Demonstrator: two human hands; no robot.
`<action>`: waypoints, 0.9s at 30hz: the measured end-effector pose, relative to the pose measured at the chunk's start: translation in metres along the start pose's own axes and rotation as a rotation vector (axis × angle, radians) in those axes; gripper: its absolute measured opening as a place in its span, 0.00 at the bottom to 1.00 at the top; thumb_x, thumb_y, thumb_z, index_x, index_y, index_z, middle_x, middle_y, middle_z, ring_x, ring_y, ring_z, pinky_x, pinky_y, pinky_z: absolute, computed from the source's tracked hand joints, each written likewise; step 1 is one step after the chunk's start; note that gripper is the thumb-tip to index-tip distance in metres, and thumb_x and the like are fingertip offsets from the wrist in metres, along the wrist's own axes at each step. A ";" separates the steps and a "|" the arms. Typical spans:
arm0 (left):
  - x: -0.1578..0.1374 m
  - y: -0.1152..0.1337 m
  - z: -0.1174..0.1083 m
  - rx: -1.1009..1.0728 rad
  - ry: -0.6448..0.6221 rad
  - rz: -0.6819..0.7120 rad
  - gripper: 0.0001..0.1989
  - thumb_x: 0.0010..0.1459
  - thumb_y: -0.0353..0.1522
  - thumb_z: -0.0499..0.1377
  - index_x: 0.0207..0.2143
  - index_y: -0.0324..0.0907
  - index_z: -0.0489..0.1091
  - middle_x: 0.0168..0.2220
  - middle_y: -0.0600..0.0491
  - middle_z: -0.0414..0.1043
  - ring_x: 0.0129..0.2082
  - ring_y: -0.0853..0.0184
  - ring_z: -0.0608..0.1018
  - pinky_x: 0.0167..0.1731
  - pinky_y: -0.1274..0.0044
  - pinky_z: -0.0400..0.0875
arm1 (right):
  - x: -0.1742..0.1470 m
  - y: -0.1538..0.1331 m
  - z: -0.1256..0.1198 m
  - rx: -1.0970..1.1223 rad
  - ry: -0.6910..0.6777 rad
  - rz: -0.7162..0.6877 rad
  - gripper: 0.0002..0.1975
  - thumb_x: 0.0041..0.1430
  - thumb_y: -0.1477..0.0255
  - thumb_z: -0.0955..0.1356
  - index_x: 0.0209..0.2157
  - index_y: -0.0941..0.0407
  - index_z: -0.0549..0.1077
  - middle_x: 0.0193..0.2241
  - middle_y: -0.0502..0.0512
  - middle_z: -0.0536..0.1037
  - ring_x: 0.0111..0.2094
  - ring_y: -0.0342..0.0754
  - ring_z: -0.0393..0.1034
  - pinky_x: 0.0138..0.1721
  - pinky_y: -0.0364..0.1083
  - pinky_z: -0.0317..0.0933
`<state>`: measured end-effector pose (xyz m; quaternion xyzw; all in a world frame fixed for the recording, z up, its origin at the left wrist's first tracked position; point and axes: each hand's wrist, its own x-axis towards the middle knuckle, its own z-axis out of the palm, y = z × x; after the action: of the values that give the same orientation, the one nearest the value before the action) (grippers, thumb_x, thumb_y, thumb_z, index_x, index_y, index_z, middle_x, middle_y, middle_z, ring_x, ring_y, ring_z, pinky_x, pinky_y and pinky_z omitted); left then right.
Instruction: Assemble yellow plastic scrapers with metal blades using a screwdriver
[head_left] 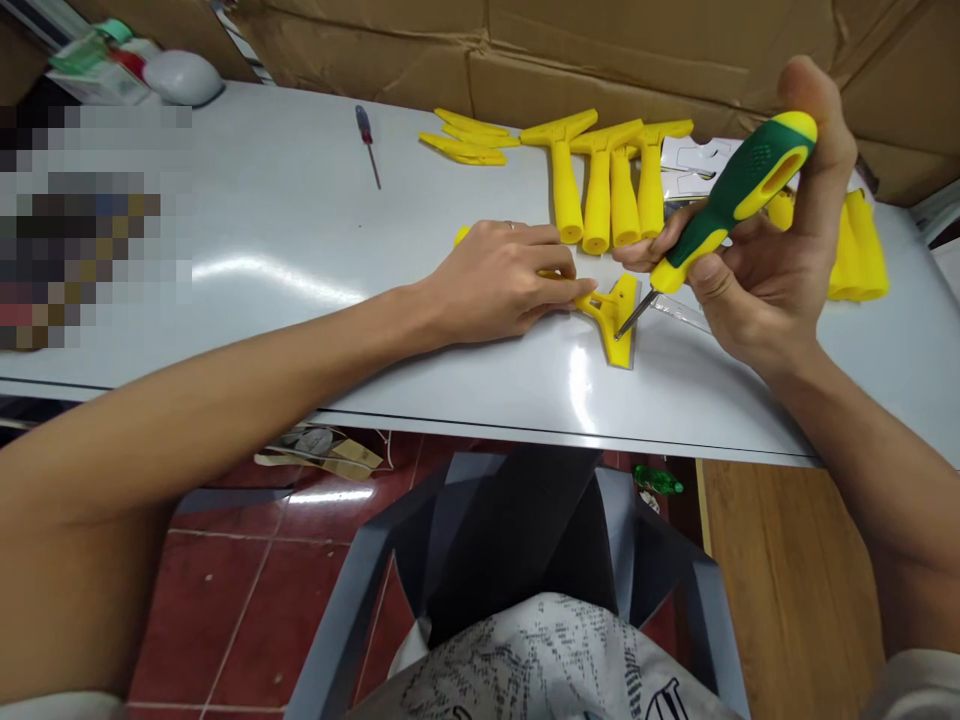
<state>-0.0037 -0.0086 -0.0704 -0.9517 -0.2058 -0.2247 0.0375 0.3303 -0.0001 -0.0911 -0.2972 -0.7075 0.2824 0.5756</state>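
A yellow scraper (622,318) lies on the white table with a thin blade along its wide head. My left hand (514,280) is closed around its handle, most of which is hidden beneath the fingers. My right hand (780,250) grips a green and yellow screwdriver (731,200), tilted with its handle up and to the right. The screwdriver's tip meets the scraper head near a screw hole. Just beyond my hands stands a row of yellow scraper handles (598,190), and several flat yellow pieces (472,137) are piled left of them.
A small screwdriver (366,135) lies at the back of the white table (285,220). More yellow handles (859,250) are at the right, beside printed cards (697,155). Cardboard (585,50) lines the back edge. A white rounded object (182,77) sits far left.
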 end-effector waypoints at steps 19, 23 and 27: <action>-0.005 0.053 -0.012 0.281 -0.027 -0.095 0.20 0.86 0.24 0.58 0.62 0.44 0.90 0.47 0.44 0.92 0.51 0.48 0.90 0.33 0.66 0.69 | -0.012 -0.046 0.016 -0.098 0.032 -0.072 0.58 0.58 0.21 0.85 0.83 0.23 0.70 0.90 0.41 0.59 0.73 0.70 0.91 0.55 0.63 1.00; -0.008 0.067 -0.020 0.328 -0.058 -0.155 0.18 0.87 0.23 0.60 0.63 0.43 0.90 0.47 0.45 0.92 0.50 0.51 0.90 0.32 0.67 0.68 | -0.024 -0.073 0.015 -0.152 0.012 -0.038 0.51 0.68 0.31 0.86 0.83 0.24 0.71 0.91 0.42 0.60 0.69 0.68 0.93 0.58 0.61 0.99; -0.006 0.048 -0.020 0.266 -0.064 -0.067 0.16 0.90 0.29 0.61 0.62 0.48 0.90 0.47 0.47 0.92 0.49 0.53 0.90 0.34 0.67 0.69 | -0.023 -0.073 0.014 -0.166 -0.010 -0.106 0.46 0.75 0.37 0.84 0.85 0.20 0.67 0.93 0.40 0.58 0.57 0.59 0.95 0.58 0.63 0.98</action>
<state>0.0033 -0.0579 -0.0544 -0.9376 -0.2667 -0.1661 0.1489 0.3132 -0.0668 -0.0547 -0.3047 -0.7461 0.1931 0.5596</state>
